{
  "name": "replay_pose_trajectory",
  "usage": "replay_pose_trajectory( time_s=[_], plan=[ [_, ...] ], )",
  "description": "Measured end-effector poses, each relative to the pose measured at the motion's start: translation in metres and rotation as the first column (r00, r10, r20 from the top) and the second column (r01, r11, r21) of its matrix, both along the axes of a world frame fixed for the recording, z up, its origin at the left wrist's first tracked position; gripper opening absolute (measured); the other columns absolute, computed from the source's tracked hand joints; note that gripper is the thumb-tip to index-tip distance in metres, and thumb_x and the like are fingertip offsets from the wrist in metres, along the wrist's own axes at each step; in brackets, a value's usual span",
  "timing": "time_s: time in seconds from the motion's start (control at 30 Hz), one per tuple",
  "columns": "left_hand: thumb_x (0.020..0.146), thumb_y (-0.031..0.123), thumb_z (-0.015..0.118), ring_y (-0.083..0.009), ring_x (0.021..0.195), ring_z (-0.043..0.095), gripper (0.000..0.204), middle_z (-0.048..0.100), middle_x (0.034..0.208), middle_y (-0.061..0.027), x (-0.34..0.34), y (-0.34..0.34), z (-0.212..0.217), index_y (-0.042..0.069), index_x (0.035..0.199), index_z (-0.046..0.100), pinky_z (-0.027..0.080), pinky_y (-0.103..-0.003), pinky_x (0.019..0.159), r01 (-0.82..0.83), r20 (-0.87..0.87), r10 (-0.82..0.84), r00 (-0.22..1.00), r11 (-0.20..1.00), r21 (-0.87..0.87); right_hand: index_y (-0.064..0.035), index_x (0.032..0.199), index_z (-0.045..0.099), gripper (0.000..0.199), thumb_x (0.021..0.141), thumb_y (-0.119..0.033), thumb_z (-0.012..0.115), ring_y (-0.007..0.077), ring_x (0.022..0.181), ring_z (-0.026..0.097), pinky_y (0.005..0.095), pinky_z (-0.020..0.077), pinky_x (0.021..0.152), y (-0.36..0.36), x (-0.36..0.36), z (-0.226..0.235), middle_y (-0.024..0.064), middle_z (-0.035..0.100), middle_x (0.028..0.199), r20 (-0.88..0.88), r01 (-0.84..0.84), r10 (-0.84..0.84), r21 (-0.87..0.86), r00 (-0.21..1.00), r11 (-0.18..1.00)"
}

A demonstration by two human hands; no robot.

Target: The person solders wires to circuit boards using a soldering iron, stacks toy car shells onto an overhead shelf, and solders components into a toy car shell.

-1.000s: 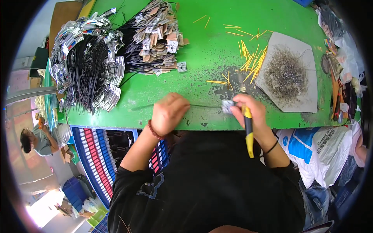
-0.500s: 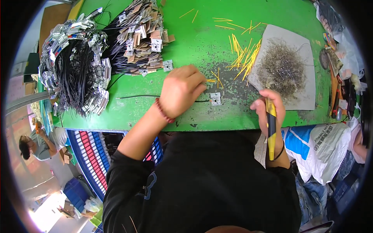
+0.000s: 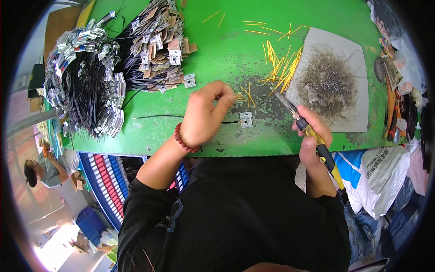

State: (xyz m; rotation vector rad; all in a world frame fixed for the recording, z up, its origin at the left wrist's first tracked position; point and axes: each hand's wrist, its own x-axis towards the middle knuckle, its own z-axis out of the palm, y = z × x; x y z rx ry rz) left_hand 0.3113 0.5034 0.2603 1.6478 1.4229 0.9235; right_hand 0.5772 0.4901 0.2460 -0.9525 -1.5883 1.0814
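My right hand (image 3: pixel 315 136) is closed round the yellow-and-black handle of a soldering iron (image 3: pixel 324 156). The iron's metal tip points up and left, close to a loose pile of thin yellow wires (image 3: pixel 283 68). My left hand (image 3: pixel 204 109) hovers over the green table with thumb and fingers pinched together beside a few short yellow wires (image 3: pixel 248 96). Whatever sits in that pinch is too small to make out. Below it lies a black cable (image 3: pixel 158 116), passing under the hand toward a small square silver-white board (image 3: pixel 245 119).
A grey board (image 3: pixel 360 90) covered with dark solder crumbs lies at the right. Bundled black cables with silver ends (image 3: pixel 84 90) and a stack of cabled boards (image 3: pixel 158 54) fill the left. Tools (image 3: pixel 392 109) line the right edge. Another person (image 3: pixel 45 167) is far left.
The soldering iron has swung from nearly upright in my right hand to slanting, its metal tip now showing toward the yellow wires. My left hand has turned slightly, its pinch now more visible.
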Motion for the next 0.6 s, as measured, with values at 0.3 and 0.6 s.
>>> replay_pose_trajectory(
  time_s=[0.3, 0.6],
  plan=[
    [0.084, 0.0, 0.065, -0.0082, 0.067, 0.06, 0.003, 0.065, 0.073, -0.0046, 0.011, -0.013, 0.0, -0.001, 0.084, 0.062, 0.049, -0.023, 0.064, -0.095, 0.312, 0.135, 0.941, 0.985, -0.141, 0.0016, 0.125, 0.049, 0.043, 0.092, -0.023, 0.061, 0.0101, 0.063, 0.054, 0.0225, 0.0444, 0.059, -0.001, -0.039, 0.004, 0.0112, 0.065, 0.08, -0.203, 0.043, -0.092, -0.233, 0.975, 0.972],
    [0.081, 0.003, 0.073, -0.013, 0.069, 0.064, 0.01, 0.067, 0.076, -0.0079, 0.036, -0.023, 0.006, -0.001, 0.086, 0.065, 0.051, -0.025, 0.064, 0.005, 0.185, -0.014, 0.983, 0.999, 0.052, -0.0011, 0.116, 0.057, 0.041, 0.079, 0.006, 0.07, 0.0076, 0.075, 0.062, 0.0217, 0.0513, 0.066, 0.005, -0.063, 0.006, 0.0067, 0.066, 0.085, -0.259, 0.061, -0.108, -0.181, 0.96, 0.982]
  ],
)
